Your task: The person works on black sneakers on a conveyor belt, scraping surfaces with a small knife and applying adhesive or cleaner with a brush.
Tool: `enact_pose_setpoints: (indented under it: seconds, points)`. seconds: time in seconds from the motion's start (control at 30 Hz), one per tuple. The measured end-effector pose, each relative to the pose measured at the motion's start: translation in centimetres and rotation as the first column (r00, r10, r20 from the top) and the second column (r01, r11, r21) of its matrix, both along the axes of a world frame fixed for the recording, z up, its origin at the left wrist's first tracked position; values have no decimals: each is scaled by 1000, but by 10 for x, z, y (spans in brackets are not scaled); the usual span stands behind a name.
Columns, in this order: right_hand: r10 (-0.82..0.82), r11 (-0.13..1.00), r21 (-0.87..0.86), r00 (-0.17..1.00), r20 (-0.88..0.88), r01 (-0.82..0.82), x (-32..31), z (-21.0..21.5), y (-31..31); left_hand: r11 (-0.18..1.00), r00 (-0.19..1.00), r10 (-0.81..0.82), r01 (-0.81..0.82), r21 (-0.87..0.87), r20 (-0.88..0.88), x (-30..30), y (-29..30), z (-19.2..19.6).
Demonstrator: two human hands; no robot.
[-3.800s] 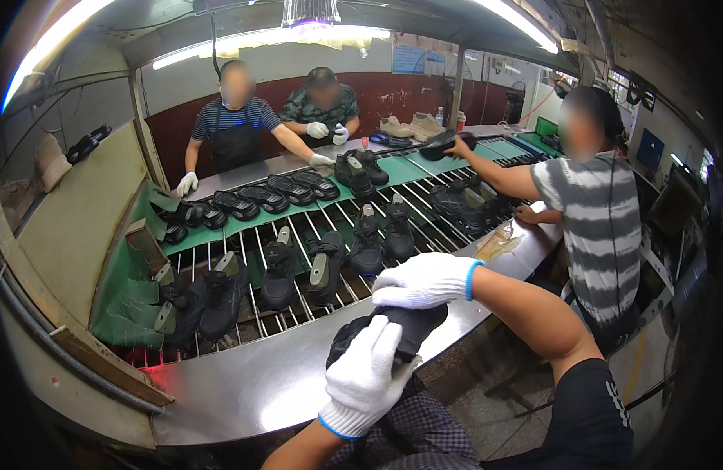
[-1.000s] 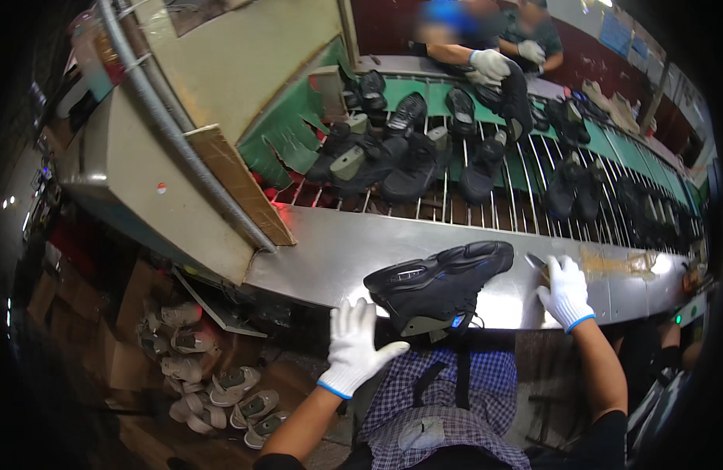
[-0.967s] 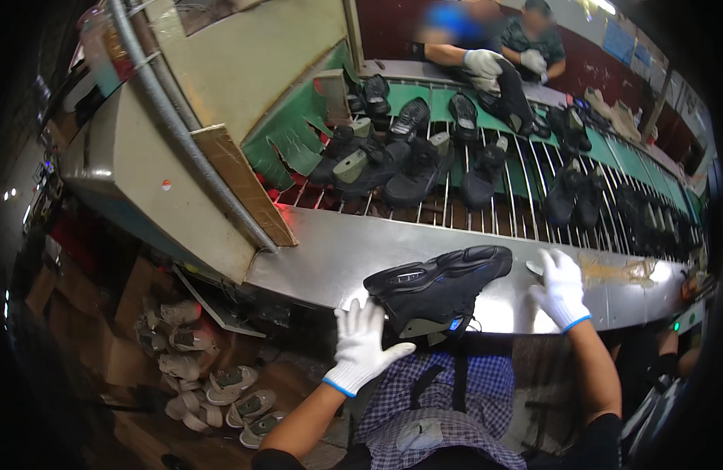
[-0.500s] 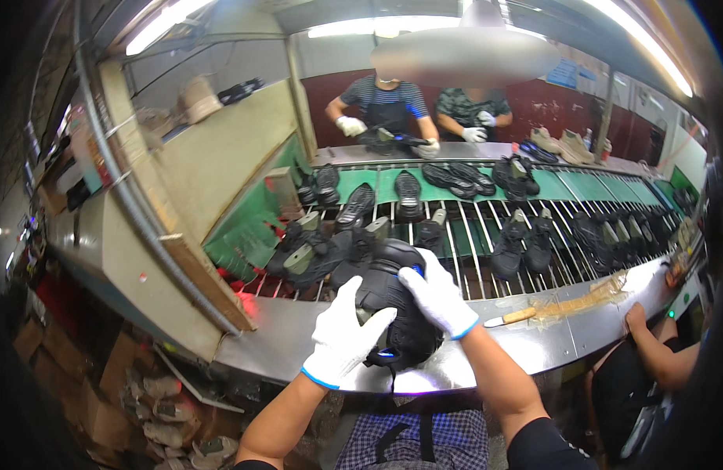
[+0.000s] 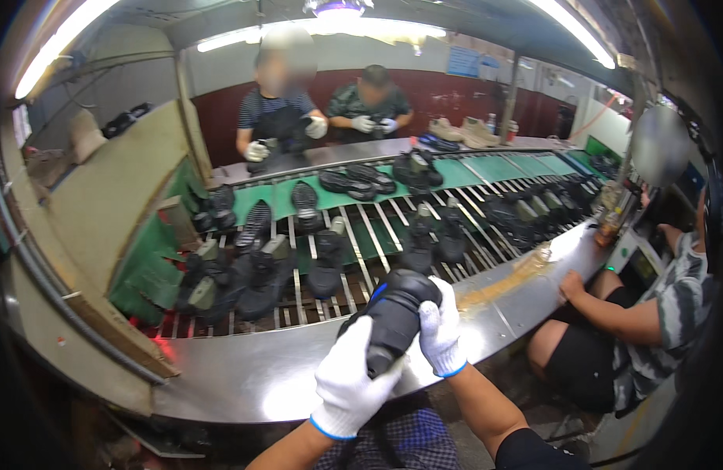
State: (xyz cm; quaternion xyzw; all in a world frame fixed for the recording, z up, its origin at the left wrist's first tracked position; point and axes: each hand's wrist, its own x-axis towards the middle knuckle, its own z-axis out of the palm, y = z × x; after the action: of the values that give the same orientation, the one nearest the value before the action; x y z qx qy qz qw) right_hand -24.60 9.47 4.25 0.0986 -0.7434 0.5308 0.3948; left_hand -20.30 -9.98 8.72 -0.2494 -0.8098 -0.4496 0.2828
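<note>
One white-gloved, blue-cuffed left hand (image 5: 352, 385) has its fingers bent partway round the near end of a chunky black shoe with a blue accent (image 5: 402, 313); the matching right hand (image 5: 441, 333) presses half-curled fingers to its right side. The shoe is tilted above a shiny, silver-coloured metal ledge (image 5: 236, 376). It looks fairly light, firm underneath and softer in the upper; smooth surfaces might slip, so gripping both ends seems surest. Beyond, black shoes with grey-green inserts (image 5: 256, 283) rest on pale metal rods (image 5: 358, 244).
</note>
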Motion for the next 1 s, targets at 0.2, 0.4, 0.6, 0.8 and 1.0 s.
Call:
enact_pose_setpoints:
  seconds: [0.2,0.4,0.6,0.8,1.0]
  points:
    - [-152,969,247,847,510,25,93,47,73,923,936,-311,258,-284,-163,30,38,-2]
    - [-69,978,136,372,926,-158,122,97,69,839,827,-490,360,-408,-277,48,37,-26]
    - [-194,847,363,409,892,-389,133,80,64,742,735,-622,441,-506,-271,46,17,-31]
    - [-150,814,330,376,914,-478,141,32,37,652,696,-693,494,-575,-188,52,-20,-50]
    - [81,914,33,262,961,-403,148,37,27,617,694,-712,543,-570,-109,49,-33,-54]
